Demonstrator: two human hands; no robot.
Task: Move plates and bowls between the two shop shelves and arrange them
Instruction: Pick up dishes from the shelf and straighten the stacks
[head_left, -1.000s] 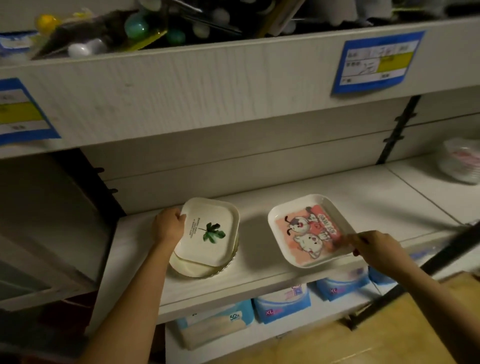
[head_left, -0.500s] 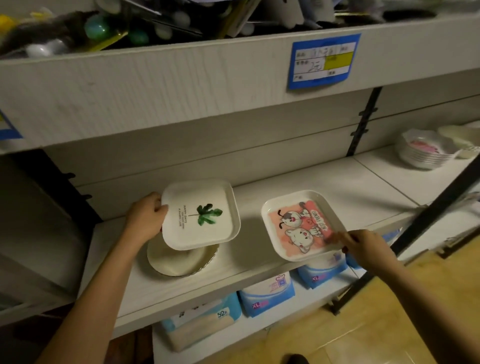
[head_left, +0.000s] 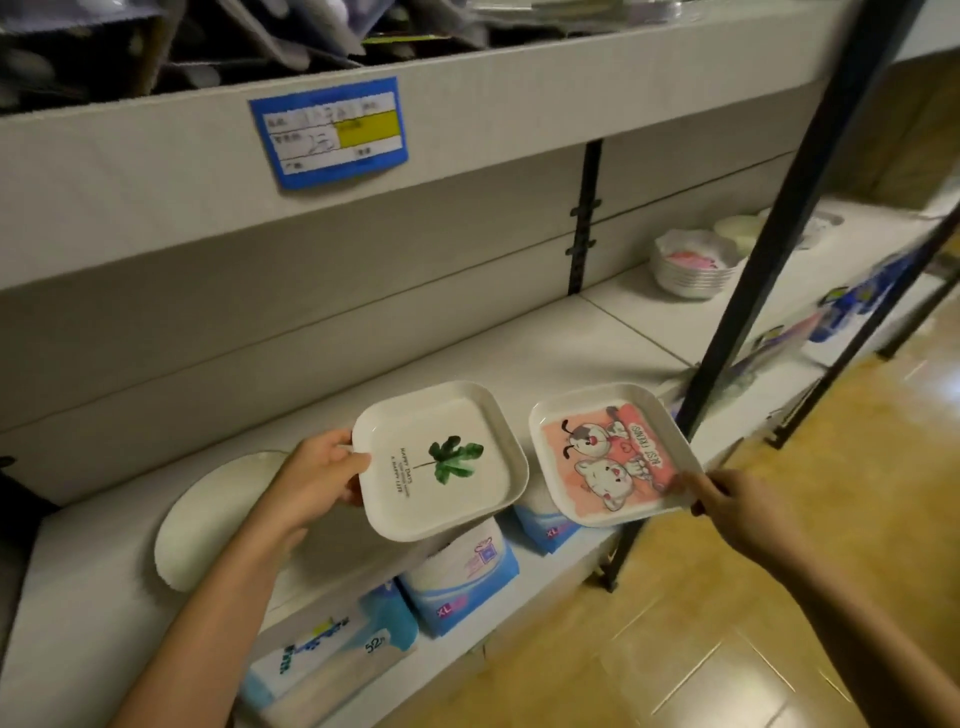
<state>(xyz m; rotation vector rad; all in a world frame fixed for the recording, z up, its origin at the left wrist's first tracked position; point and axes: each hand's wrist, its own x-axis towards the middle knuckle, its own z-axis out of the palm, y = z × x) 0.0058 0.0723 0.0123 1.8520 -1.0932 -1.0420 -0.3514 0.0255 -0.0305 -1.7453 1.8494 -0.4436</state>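
Observation:
My left hand (head_left: 322, 475) grips the left rim of a square white plate with a green leaf print (head_left: 439, 460), held in the air past the shelf's front edge. My right hand (head_left: 727, 501) pinches the near right corner of a square plate with a pink cartoon print (head_left: 605, 452), also lifted off the shelf. A round cream plate (head_left: 213, 514) lies on the white shelf (head_left: 467, 358) at the left. On the neighbouring shelf to the right stand a stack of white bowls (head_left: 693, 262) and a pale plate (head_left: 737, 231).
A black upright post (head_left: 769, 239) stands just right of the cartoon plate. Blue and white packs (head_left: 462, 582) fill the shelf below. The upper shelf, with a blue price label (head_left: 330, 132), overhangs the space. Wooden floor (head_left: 779, 597) lies at the right.
Both plates have been lifted off the shelf and drawn toward me and to the right. The leaf plate left the round cream plate it lay on. My view has swung right.

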